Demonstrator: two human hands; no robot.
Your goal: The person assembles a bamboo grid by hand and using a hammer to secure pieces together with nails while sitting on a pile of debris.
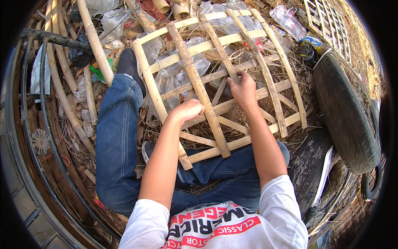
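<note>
A lattice of split bamboo slats (195,47) lies across my lap and the littered ground in front of me. My left hand (187,111) is closed around a thick upright slat (202,93) near the lattice's middle. My right hand (243,89) grips a thinner slat (222,52) where it crosses a horizontal one. My legs in blue jeans (118,124) stretch out under the frame.
Loose bamboo poles (94,39) lie at the left among clear plastic bags (182,72) and dry straw. A black tyre (346,116) stands at the right. Another lattice panel (327,20) sits at the top right. Curved metal bars (37,137) run along the left.
</note>
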